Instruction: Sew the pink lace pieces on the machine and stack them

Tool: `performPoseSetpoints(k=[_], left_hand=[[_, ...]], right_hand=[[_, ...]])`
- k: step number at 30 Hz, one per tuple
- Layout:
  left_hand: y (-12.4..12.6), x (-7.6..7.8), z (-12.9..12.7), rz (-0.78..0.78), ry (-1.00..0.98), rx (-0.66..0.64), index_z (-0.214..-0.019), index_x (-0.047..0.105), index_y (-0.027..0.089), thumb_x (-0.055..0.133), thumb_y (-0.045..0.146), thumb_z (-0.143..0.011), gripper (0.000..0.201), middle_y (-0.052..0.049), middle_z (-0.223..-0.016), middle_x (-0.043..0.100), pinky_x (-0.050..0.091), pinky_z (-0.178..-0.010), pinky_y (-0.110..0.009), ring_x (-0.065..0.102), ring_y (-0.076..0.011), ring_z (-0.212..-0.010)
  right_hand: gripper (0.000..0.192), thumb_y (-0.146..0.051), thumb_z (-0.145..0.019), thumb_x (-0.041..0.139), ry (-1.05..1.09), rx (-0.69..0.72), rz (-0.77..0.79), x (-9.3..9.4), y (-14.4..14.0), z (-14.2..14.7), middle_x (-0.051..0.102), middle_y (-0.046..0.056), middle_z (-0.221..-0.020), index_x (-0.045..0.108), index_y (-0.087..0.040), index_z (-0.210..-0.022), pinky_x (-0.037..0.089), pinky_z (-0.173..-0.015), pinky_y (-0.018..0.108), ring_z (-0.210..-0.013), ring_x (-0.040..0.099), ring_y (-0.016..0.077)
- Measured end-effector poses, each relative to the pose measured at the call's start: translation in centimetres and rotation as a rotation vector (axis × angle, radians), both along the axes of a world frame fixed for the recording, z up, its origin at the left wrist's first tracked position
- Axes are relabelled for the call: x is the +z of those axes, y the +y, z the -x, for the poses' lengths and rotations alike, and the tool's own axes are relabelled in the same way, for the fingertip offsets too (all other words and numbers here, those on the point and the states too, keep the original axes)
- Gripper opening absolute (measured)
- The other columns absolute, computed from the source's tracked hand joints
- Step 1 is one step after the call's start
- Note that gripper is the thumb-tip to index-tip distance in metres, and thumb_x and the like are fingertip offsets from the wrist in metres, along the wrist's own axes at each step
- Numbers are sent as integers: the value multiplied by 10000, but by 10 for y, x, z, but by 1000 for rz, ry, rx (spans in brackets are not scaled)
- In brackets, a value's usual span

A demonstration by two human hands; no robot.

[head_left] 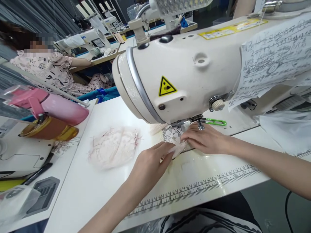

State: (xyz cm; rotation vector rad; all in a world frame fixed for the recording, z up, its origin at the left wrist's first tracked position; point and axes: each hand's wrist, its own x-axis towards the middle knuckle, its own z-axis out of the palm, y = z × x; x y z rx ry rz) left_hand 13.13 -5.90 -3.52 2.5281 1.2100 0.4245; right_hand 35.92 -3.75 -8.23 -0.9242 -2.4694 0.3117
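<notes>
Your left hand (152, 160) pinches the near edge of the lace (175, 138) on the worktop (102, 184) under the machine (184, 74), while your right hand (206, 139) lies open and flat on it

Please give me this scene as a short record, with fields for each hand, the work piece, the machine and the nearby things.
left hand: pinches the near edge of the lace piece
right hand: lies flat on the lace, beside the needle area
lace piece: white, lying under the machine head
sewing machine: cream, with a yellow warning sticker
pile of pale fabric: left of the hands, on the table
green snips: behind the right hand
</notes>
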Motion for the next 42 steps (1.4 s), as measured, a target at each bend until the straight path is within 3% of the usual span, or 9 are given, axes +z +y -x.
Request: performPoseSetpoints(k=[6, 8, 12, 18, 22, 29, 33, 35, 42], left_hand=[[6, 7, -9, -71, -125, 5, -579, 546, 164, 411, 281, -970, 429, 30, -501, 454, 299, -421, -216, 402, -71, -429], [9, 10, -10, -53, -115, -56, -618, 586, 160, 413, 307, -971, 419, 20, -536, 476, 316, -439, -220, 423, -76, -456], [15, -1, -11, -142, 31, -233, -934, 663, 184, 579, 351, -879, 195, -22, -753, 608, 435, -556, -257, 555, -138, -641], [15, -33, -9, -544, 17, -295, -839, 629, 147, 495, 100, -876, 147, -11, -661, 562, 380, -550, -293, 492, -137, -572], [12, -37, -8, -629, 0, -291, -865, 614, 137, 500, 38, -857, 152, 1, -642, 555, 356, -540, -293, 468, -130, -555], [11, -36, -7, -708, 46, -258, -758, 597, 164, 540, 38, -836, 159, 23, -621, 544, 365, -566, -309, 492, -117, -558], [13, -41, -6, -669, 26, -289, -871, 631, 162, 547, 100, -821, 116, -41, -841, 687, 501, -807, -384, 647, -203, -863], [14, -44, -7, -589, -4, -307, -929, 629, 146, 537, 158, -837, 132, -89, -1034, 700, 505, -939, -407, 626, -243, -1070], [13, -48, -6, -464, 18, -281, -1014, 606, 127, 480, 232, -887, 208, -128, -1201, 653, 551, -920, -374, 580, -255, -1172]], right_hand=[[142, -259, -902, 493, 67, 12, -72, -3, 0, -1, 681, -16, -803, 625, -208, -913, 393, -741, 321, -696, 561, 125], [147, -261, -920, 494, 117, 63, -104, -7, 1, -2, 688, -28, -849, 632, -215, -899, 400, -793, 333, -720, 568, 112], [114, -224, -904, 524, 163, 135, -162, -8, 3, -5, 680, -37, -907, 628, -212, -861, 411, -803, 324, -748, 566, 97], [113, -236, -904, 505, 48, 101, -200, -3, 3, -5, 660, 10, -1014, 607, -207, -942, 394, -805, 340, -900, 565, 146], [184, -229, -913, 472, -43, 68, -187, -7, 1, -2, 617, 52, -1174, 558, -200, -1073, 390, -825, 347, -996, 562, 171], [95, -167, -916, 518, 8, 101, -254, -10, 1, -1, 687, -23, -1017, 600, -214, -904, 424, -859, 339, -1006, 599, 134], [116, -157, -917, 518, 94, 144, -250, -6, 3, -1, 712, -31, -943, 622, -208, -910, 448, -966, 333, -988, 622, 100], [138, -146, -915, 509, 82, 113, -256, -4, 2, -1, 717, -26, -919, 633, -205, -917, 471, -967, 323, -923, 640, 92], [172, -139, -918, 493, 40, 58, -360, 3, 1, 2, 717, -56, -814, 637, -215, -862, 494, -935, 244, -810, 642, 60]])
